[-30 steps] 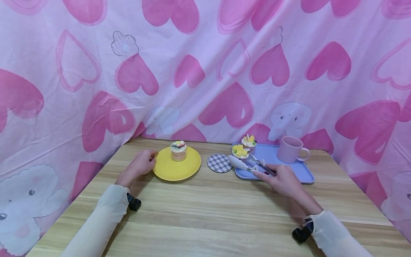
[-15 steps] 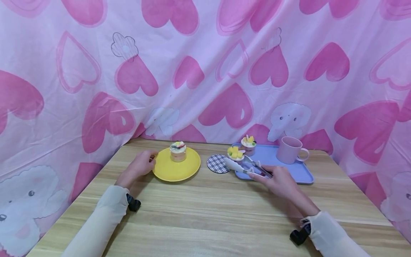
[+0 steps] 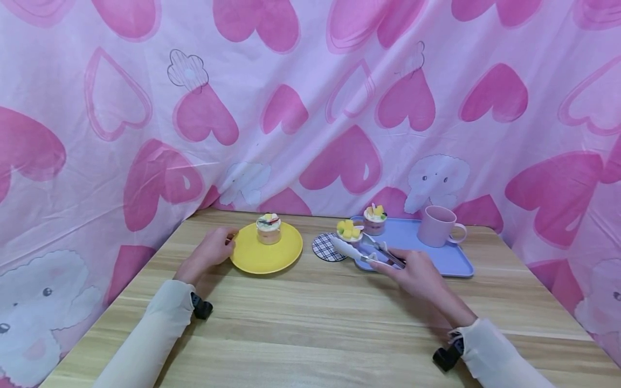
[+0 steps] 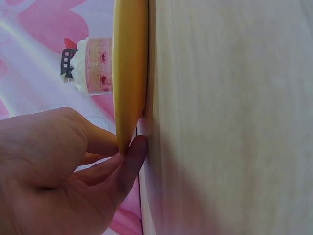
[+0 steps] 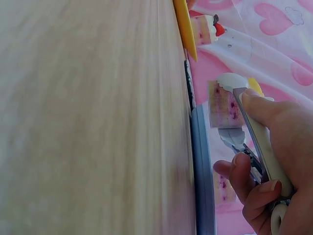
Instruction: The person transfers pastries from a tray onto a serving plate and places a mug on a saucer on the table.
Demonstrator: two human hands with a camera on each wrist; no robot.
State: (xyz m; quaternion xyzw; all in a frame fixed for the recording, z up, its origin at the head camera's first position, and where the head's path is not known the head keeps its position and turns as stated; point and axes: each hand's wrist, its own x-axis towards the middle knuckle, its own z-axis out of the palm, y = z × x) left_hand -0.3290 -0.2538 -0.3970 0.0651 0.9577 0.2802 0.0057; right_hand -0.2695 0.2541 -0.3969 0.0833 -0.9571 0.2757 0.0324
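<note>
My left hand pinches the left rim of a round yellow plate; in the left wrist view, fingers and thumb lie on both faces of the rim. On the plate stands a dessert cup with cream and a red-and-dark topping. My right hand holds white-tipped tongs. Between the tongs' arms sits a layered dessert cup with yellow fruit cubes, raised above the tray's left edge and overlapping the coaster in the head view. The right wrist view shows the tongs against this cup.
A blue tray lies at the right, bearing a pink mug and another fruit-topped dessert cup. A round checked coaster lies between plate and tray. Behind the wooden table hangs a pink heart-patterned curtain.
My right hand has moved left with the tongs, carrying the fruit-topped dessert cup from over the tray towards the coaster. My left hand has stayed at the plate's rim.
</note>
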